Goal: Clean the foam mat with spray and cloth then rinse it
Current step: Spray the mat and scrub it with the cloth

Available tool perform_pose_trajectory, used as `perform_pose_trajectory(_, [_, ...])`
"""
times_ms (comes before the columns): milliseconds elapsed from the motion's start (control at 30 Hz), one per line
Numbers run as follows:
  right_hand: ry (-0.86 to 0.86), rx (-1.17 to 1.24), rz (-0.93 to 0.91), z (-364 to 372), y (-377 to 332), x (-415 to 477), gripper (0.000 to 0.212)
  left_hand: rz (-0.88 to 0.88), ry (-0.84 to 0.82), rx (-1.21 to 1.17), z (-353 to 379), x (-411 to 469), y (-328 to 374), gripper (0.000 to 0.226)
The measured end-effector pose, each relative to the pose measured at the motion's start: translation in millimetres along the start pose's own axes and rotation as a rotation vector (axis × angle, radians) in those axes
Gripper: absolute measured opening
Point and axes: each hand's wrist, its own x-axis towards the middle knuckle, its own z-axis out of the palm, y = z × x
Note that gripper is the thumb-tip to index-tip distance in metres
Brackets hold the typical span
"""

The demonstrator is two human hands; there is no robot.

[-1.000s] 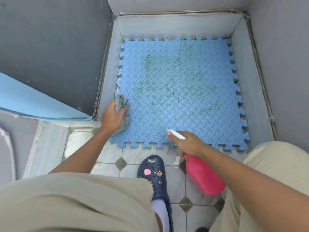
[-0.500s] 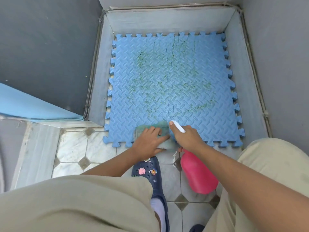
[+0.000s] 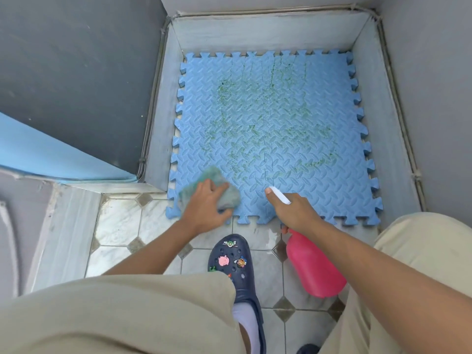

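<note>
A blue foam mat [image 3: 293, 118] with jigsaw edges lies flat in a shallow grey recess, smeared with green streaks across its middle. My left hand [image 3: 207, 208] presses a grey-green cloth [image 3: 229, 198] onto the mat's near left corner; the cloth looks blurred. My right hand [image 3: 293, 210] grips a pink spray bottle [image 3: 314, 269] by its white nozzle head, held over the mat's near edge with the nozzle pointing toward the mat.
Grey walls [image 3: 429, 98] enclose the recess on three sides. White tiles [image 3: 120, 226] with dark diamond insets cover the floor in front. My dark blue clog [image 3: 235, 272] stands between my beige-clad knees. A blue strip [image 3: 51, 154] runs along the left wall.
My left hand swept the cloth from the mat's left edge rightward along the near edge, then back left to the near left corner. The right hand and bottle stayed roughly in place.
</note>
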Motion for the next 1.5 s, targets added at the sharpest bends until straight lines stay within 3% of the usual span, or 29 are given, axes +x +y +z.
perform_pose_trajectory(100, [0.017, 0.017, -0.010, -0.3, -0.7, 3.0, 0.067, 0.220, -0.150, -0.091, 14.4, -2.8, 32.3, 0.064])
perform_pose_trajectory(200, [0.032, 0.017, -0.005, -1.2, -2.0, 2.0, 0.065, 0.386, -0.095, 0.100, 18.2, 1.1, 24.6, 0.050])
perform_pose_trajectory(267, [0.046, 0.006, 0.011, -2.7, -1.4, 0.0, 0.065, 0.266, 0.013, 0.198, 9.0, 6.4, -0.6, 0.046])
perform_pose_trajectory(367, [0.082, 0.007, 0.052, -3.5, 4.3, 1.2, 0.067, -0.095, 0.200, 0.268, -18.7, 16.1, -49.3, 0.043])
perform_pose_trajectory(433, [0.111, 0.034, 0.077, -6.1, 6.8, 1.6, 0.066, -0.235, 0.213, 0.277, -30.8, 24.4, -72.2, 0.045])
perform_pose_trajectory(567, [0.096, 0.068, 0.116, -3.6, 7.7, -0.1, 0.069, -0.298, 0.140, 0.269, -31.9, 32.9, -77.5, 0.048])
perform_pose_trajectory(733, [0.179, 0.168, 0.284, -0.3, 4.6, -0.3, 0.092, -0.280, 0.149, 0.276, -27.7, 28.6, -81.4, 0.048])
perform_pose_trajectory(867, [0.170, 0.198, 0.176, -1.5, 3.7, -1.9, 0.075, -0.256, 0.176, 0.246, -28.3, 29.3, -82.7, 0.045])
perform_pose_trajectory(967, [0.153, 0.199, 0.223, -0.4, 5.7, 0.4, 0.075, -0.264, 0.177, 0.181, -30.5, 29.4, -77.8, 0.043])
perform_pose_trajectory(1100, [0.238, 0.287, 0.322, -7.9, 6.4, 7.0, 0.076, -0.068, 0.128, 0.116, -12.2, 25.4, -32.6, 0.041])
perform_pose_trajectory(1267, [0.234, 0.230, 0.276, -4.3, 8.1, 7.4, 0.073, 0.469, -0.002, 0.195, 38.5, 48.8, 67.2, 0.030])
perform_pose_trajectory(1333, [0.235, 0.226, 0.297, -6.8, 12.0, 11.2, 0.072, 0.591, -0.022, 0.256, 47.0, 57.9, 95.4, 0.030])
perform_pose_trajectory(1433, [0.273, 0.251, 0.320, -13.5, 13.1, 14.5, 0.066, 0.529, -0.019, 0.318, 40.7, 79.2, 89.2, 0.046])
perform_pose_trajectory(1500, [0.278, 0.288, 0.318, -12.5, 14.0, 14.7, 0.066, 0.334, 0.089, 0.330, 25.5, 98.3, 54.0, 0.050])
